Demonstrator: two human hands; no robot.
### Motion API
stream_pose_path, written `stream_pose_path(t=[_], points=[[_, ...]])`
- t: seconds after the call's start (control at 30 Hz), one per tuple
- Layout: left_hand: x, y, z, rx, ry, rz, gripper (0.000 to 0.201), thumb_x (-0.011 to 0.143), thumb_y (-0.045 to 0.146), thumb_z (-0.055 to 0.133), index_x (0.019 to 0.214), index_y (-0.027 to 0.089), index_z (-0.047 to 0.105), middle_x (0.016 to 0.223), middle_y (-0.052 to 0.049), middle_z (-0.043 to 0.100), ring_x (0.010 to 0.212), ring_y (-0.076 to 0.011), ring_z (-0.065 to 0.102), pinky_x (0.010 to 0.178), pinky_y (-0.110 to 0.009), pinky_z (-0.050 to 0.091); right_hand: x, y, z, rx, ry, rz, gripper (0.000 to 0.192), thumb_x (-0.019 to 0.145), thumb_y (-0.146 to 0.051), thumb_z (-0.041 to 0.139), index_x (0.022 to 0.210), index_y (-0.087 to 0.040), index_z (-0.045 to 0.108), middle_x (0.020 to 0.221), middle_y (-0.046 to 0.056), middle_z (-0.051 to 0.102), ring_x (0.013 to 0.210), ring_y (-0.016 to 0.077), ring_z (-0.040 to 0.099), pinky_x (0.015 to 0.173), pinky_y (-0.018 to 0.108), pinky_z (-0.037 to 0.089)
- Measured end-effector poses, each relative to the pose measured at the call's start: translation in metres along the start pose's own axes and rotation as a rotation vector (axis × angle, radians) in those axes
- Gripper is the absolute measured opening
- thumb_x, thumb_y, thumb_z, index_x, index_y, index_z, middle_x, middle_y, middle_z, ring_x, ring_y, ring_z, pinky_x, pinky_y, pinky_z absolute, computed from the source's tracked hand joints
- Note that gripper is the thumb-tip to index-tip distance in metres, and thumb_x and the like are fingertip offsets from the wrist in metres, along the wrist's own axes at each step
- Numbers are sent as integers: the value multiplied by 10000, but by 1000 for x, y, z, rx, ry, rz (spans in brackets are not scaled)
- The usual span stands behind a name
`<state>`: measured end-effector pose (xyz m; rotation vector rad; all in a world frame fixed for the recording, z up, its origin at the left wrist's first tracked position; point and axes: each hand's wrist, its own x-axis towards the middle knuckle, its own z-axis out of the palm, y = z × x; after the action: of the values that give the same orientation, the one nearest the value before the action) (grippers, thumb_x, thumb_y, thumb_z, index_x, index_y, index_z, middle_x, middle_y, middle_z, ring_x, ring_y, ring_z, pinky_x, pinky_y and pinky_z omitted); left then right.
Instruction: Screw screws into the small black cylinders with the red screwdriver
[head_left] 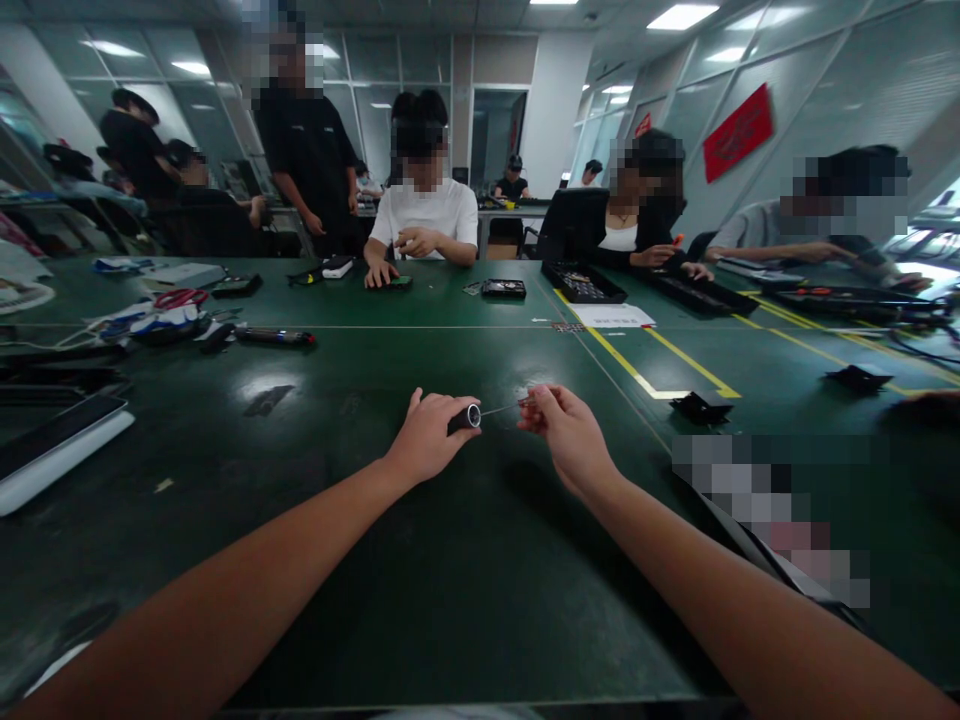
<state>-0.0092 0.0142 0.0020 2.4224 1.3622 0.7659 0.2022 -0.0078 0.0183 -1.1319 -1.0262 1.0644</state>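
Note:
My left hand (431, 435) is closed around a short black cylinder with a silver-rimmed round end (471, 416), which looks like a small flashlight. That end faces right, toward my other hand. A thin, light-coloured strand or rod (501, 408) runs from the rimmed end to my right hand (562, 430), whose fingers pinch its far end. Whether the strand is stiff or soft I cannot tell. Both hands are just above the green table (420, 610). Most of the cylinder is hidden in my left palm.
A white-and-black device (60, 450) lies at the left, with gloves and cables (169, 318) and a dark pen-like tool (274, 337) beyond. Black clips (701, 407) lie right of yellow tape. Across the table, people work by black trays (585, 283).

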Motion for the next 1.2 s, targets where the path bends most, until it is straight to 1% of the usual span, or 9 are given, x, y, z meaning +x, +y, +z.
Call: stream_pose_path(t=[0.27,0.43,0.53,0.6,0.73,0.87,0.93,1.07,1.2], points=[[1,-1,2,-27,25,9,380,918,388,658,1288,308,617,1176,-36,685,1163,-271,580,1201,-643,163,-2,-4,0,-23,-31,-30,332,804,-520,700,879,-204,633,808,26,660,721,162,614,714,346,545],[1,-2,3,-31,47,-20,366,909,357,674,1268,296,629,1143,-37,693,1135,-270,589,1183,-639,199,-4,-9,-2,-109,-105,-115,285,856,-472,645,907,-191,648,679,-14,611,613,136,552,630,305,459],[1,-3,2,-33,49,-27,355,909,337,673,1260,296,633,1138,-37,694,1130,-273,589,1176,-638,211,-6,-11,-2,-153,-144,-145,245,865,-428,625,926,-193,656,667,-22,600,603,138,543,625,304,441],[1,-3,2,-32,47,-30,351,909,339,670,1256,299,635,1138,-37,693,1131,-277,588,1176,-638,210,-7,-10,-3,-198,-154,-146,278,898,-459,584,923,-194,662,634,-25,581,583,143,536,609,305,433],[0,-3,2,-38,35,-24,345,912,350,664,1253,305,637,1120,-31,694,1128,-278,586,1178,-642,201,-8,-7,-3,-321,-106,-149,420,954,-555,466,954,-195,683,550,-35,508,531,152,506,567,311,417],[1,-1,2,-28,18,-30,342,914,340,660,1253,301,638,1115,-33,694,1124,-277,584,1173,-642,211,-6,-5,-3,-303,-90,-166,338,911,-461,529,1088,-204,658,703,-12,590,645,167,568,647,324,474],[1,-1,1,-26,22,-37,348,913,339,660,1257,295,635,1123,-39,694,1123,-279,584,1166,-643,225,-6,-6,-3,-263,-97,-144,318,886,-441,548,1065,-203,660,744,-2,609,687,172,583,675,328,488],[0,-2,1,-39,25,-24,341,919,337,654,1255,286,633,1126,-38,693,1120,-276,582,1165,-640,226,-7,-11,-2,-373,-110,-117,414,932,-537,465,944,-195,697,632,-11,554,579,162,538,601,324,454],[0,-3,2,-36,23,-19,333,915,337,662,1245,296,639,1107,-30,691,1110,-270,585,1162,-630,227,-8,-11,-2,-441,-112,-134,363,929,-487,486,1107,-214,648,742,-2,615,601,164,565,608,325,467]])
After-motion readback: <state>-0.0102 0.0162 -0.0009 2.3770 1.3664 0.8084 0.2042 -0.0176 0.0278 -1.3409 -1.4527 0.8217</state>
